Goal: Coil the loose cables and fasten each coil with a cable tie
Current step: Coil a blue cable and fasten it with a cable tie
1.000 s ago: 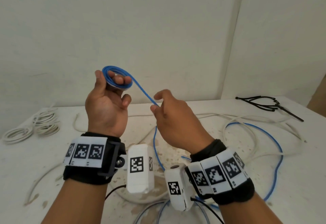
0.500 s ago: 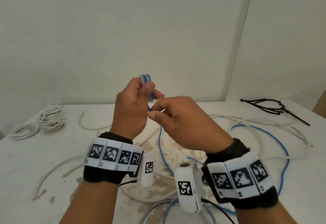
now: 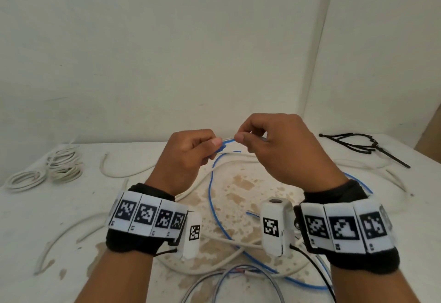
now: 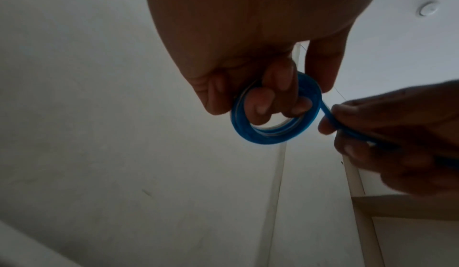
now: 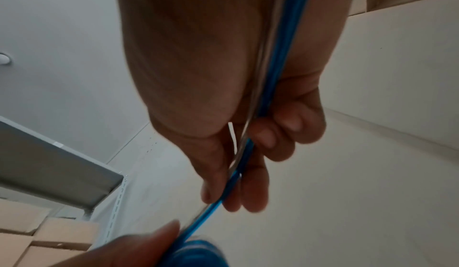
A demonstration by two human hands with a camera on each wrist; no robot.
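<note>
Left hand (image 3: 188, 159) raised above the counter (image 3: 71, 207), fingers (image 4: 278, 78) curled through a small blue coil (image 4: 270, 135) and thumb closed against its outer edge, so clamped on the coil. Right hand (image 3: 281, 152) just beside it at the same height, thumb and forefinger pinched on the blue cable (image 3: 211, 197) where it leaves the coil, remaining fingers (image 5: 288, 126) folded around the same strand. Knuckles of both hands nearly touching in the head view; only a sliver of blue showing there between them.

From the right hand down: blue cable dropping to the counter, curving wide between the two forearms, running under the right wrist and sweeping round the near right side. In the right wrist view, same strand lying along the palm and out past the fingertips toward the coil.

On the counter, stained brown at the middle: long loose white cables (image 3: 119, 171) snaking across and under the blue one. Grey cables (image 3: 238, 276) looping at the near edge. Two finished white coils (image 3: 64, 166) at the far left, side by side and touching, well apart from the hands. Bundle of black cable ties (image 3: 358, 142) at the far right, by the wall.

Around each wrist, a black band with square printed markers (image 3: 148, 216) and a white camera housing (image 3: 274, 228).
</note>
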